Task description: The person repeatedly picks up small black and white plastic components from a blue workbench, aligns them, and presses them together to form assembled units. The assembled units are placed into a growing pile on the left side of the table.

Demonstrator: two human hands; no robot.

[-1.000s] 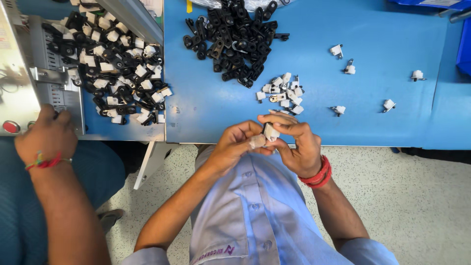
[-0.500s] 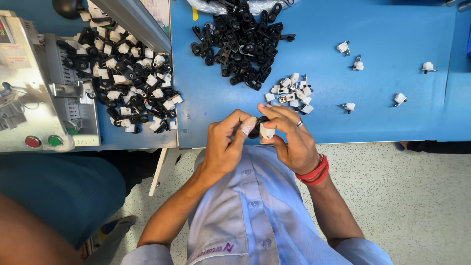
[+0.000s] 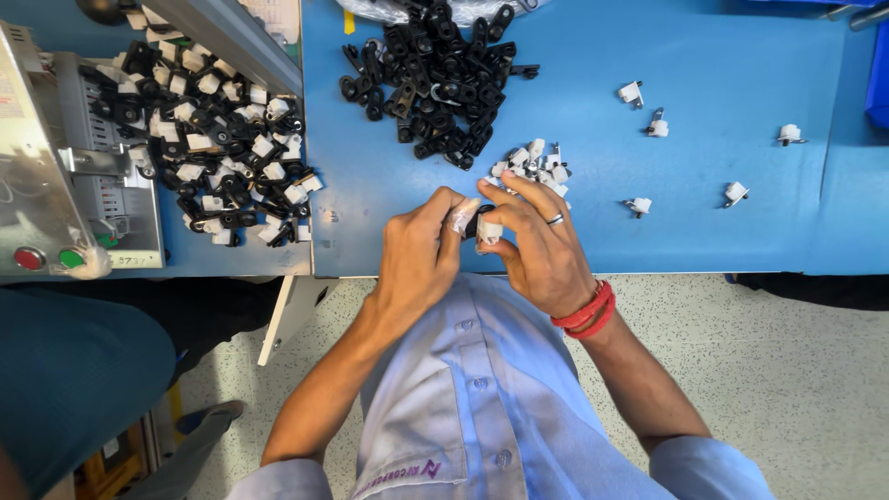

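My hands [image 3: 482, 236] sit at the near edge of the blue table [image 3: 704, 65]. Directly ahead, the small heap of white clips [image 3: 532, 165] blocks the straight path, and behind it lies the wide pile of black parts [image 3: 435, 69]. To my right I see open surface, broken only by scattered single white clips [image 3: 639, 206]. On my left, the mixed black-and-white pile [image 3: 218, 153] and the grey machine [image 3: 56, 176] close that side.
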